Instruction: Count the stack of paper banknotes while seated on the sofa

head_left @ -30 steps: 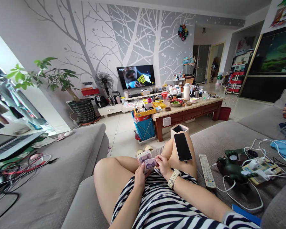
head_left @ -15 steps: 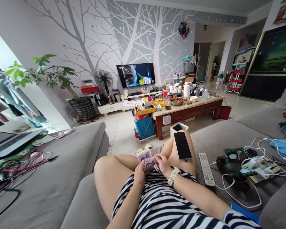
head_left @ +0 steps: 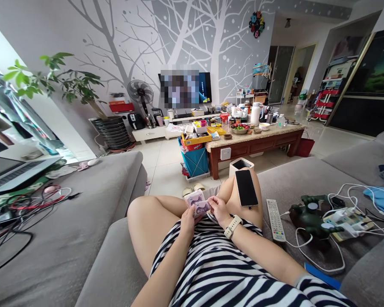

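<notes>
A small stack of purple banknotes [head_left: 198, 204], printed with a 5 and a portrait, is above my lap. My left hand [head_left: 188, 218] grips the stack from below and from the left, thumb on top. At the right end, my right hand [head_left: 218, 209] pinches the edge of the top banknote between thumb and fingers, with a pale watch [head_left: 233, 226] on that wrist. On my right thigh lies a phone [head_left: 246, 188] with a dark screen. How many notes are in the stack I cannot tell.
To my right on the grey sofa [head_left: 291, 181] lie a remote control [head_left: 275, 220], a dark green figure [head_left: 310, 219] and a power strip [head_left: 347, 225] with white cables. Tangled cables [head_left: 28, 213] and a laptop [head_left: 16, 172] lie at left. Ahead stand a cluttered coffee table [head_left: 259, 140] and a bin [head_left: 241, 164].
The camera view has tilted down slightly, so the room sits higher in the picture. Both hands keep hold of the banknotes with little movement. The television picture is now pixelated.
</notes>
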